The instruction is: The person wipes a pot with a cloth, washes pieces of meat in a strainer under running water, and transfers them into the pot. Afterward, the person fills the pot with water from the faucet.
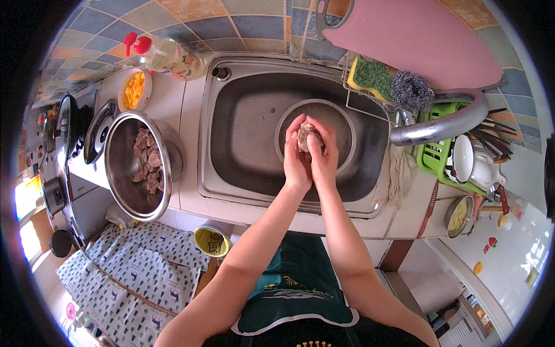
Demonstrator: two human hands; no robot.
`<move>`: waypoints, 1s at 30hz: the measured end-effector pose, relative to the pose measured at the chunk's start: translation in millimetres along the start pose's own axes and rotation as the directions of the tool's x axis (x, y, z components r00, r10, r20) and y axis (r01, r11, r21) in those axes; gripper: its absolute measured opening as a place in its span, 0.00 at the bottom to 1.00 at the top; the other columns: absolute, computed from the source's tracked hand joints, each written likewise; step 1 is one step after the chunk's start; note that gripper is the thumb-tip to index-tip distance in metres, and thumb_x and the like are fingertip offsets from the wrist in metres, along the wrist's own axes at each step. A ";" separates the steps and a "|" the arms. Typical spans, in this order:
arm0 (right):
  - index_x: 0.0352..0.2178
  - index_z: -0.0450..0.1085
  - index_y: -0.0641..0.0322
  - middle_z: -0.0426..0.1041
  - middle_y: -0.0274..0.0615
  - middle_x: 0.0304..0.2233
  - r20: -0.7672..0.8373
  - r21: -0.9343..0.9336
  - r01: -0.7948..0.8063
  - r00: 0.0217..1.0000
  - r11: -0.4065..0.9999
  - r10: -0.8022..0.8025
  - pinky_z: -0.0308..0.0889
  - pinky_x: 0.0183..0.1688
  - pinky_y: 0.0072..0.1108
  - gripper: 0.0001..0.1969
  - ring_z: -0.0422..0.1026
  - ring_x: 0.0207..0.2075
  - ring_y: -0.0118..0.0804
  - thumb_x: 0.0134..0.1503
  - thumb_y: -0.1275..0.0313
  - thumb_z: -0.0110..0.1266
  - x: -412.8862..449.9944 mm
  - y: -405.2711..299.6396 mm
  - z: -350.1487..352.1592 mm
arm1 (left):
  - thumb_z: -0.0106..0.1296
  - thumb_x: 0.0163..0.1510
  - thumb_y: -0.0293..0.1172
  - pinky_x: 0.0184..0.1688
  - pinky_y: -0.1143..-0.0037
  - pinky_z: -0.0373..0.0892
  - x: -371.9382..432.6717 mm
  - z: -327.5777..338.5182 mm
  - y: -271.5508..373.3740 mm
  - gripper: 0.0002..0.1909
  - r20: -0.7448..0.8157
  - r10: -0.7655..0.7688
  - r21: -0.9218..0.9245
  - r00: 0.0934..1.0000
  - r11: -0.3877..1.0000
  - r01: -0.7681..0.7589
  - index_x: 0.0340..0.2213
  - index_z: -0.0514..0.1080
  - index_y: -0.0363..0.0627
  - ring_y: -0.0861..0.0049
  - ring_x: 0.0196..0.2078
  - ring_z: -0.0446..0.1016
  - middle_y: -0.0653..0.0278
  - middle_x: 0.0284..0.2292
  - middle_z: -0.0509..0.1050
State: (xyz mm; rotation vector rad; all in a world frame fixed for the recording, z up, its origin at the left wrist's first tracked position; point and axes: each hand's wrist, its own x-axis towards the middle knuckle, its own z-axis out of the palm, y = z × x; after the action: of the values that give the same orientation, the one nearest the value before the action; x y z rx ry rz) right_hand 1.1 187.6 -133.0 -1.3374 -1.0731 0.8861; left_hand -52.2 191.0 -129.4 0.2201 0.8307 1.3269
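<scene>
My left hand [298, 160] and my right hand [324, 152] are cupped together, closed around pieces of meat [308, 135]. They are above a round, metal-rimmed basin [350, 143] that sits in the right part of the stainless steel sink [247, 130]. Part of the meat is hidden by my palms and fingers. On the counter left of the sink, a tilted-looking steel pot [167, 191] holds more chunks of meat [149, 160].
A curved faucet [438, 130] reaches over the sink's right edge, near a wire rack with a sponge [370, 78] and steel scourer [412, 90]. A red knife [429, 208] lies at the right. Behind the pot stand a bowl of yellow pieces [146, 93] and a pump bottle [173, 58].
</scene>
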 end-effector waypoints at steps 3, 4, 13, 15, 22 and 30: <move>0.39 0.66 0.58 0.63 0.42 0.38 0.016 0.052 -0.252 0.968 0.966 0.251 0.58 0.44 0.24 0.14 0.63 0.41 0.37 0.50 0.67 0.47 -3.7 23.0 -1.1 | 0.30 0.52 0.41 0.50 0.74 0.57 0.3 -4.0 -6.5 0.24 -0.101 -0.091 -0.013 0.991 0.996 0.090 0.48 0.55 0.46 0.73 0.47 0.60 0.62 0.45 0.61; 0.39 0.66 0.58 0.63 0.42 0.38 0.007 0.040 -0.207 0.978 0.977 0.207 0.58 0.44 0.24 0.14 0.63 0.41 0.36 0.50 0.67 0.47 -2.8 17.6 -2.1 | 0.30 0.52 0.41 0.49 0.74 0.57 -2.6 0.4 -3.6 0.23 -0.067 -0.058 -0.025 0.996 0.998 0.057 0.48 0.55 0.45 0.73 0.47 0.60 0.62 0.45 0.61; 0.39 0.65 0.62 0.62 0.45 0.42 0.013 0.074 0.170 0.985 0.983 -0.171 0.56 0.46 0.24 0.18 0.62 0.43 0.37 0.48 0.62 0.47 17.0 -72.1 -5.1 | 0.30 0.48 0.41 0.52 0.74 0.52 -25.0 57.3 49.1 0.25 0.179 0.204 -0.007 0.962 0.978 -0.206 0.46 0.55 0.40 0.72 0.49 0.57 0.59 0.46 0.59; 0.39 0.65 0.62 0.62 0.44 0.42 0.012 0.013 0.127 0.992 0.992 -0.127 0.56 0.46 0.25 0.18 0.62 0.43 0.38 0.48 0.62 0.47 14.5 -53.4 -4.5 | 0.31 0.49 0.40 0.51 0.75 0.54 -18.6 46.3 39.7 0.24 0.122 0.137 -0.028 0.983 0.991 -0.134 0.46 0.55 0.40 0.73 0.48 0.59 0.61 0.45 0.60; 0.39 0.66 0.57 0.65 0.40 0.39 0.021 -0.057 -0.284 0.958 0.957 0.286 0.58 0.44 0.21 0.13 0.64 0.41 0.33 0.52 0.67 0.44 -8.2 18.5 -2.2 | 0.34 0.54 0.43 0.47 0.75 0.60 -3.0 -18.1 -17.2 0.20 -0.082 -0.121 -0.242 0.989 0.965 0.098 0.47 0.57 0.49 0.74 0.44 0.63 0.63 0.42 0.64; 0.39 0.66 0.61 0.66 0.40 0.40 0.009 -0.058 -0.222 0.975 0.973 0.222 0.60 0.42 0.21 0.15 0.65 0.39 0.33 0.53 0.64 0.42 15.8 -23.1 14.7 | 0.33 0.54 0.37 0.44 0.78 0.61 12.4 1.5 0.7 0.17 -0.026 -0.024 -0.237 0.999 0.971 0.017 0.44 0.59 0.48 0.78 0.41 0.64 0.64 0.39 0.65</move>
State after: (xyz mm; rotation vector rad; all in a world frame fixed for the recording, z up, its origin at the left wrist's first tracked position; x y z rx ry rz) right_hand -10.2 205.5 -109.6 -1.5211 -0.9784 1.0381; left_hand -51.7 203.0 -133.0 0.0045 0.6891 1.3994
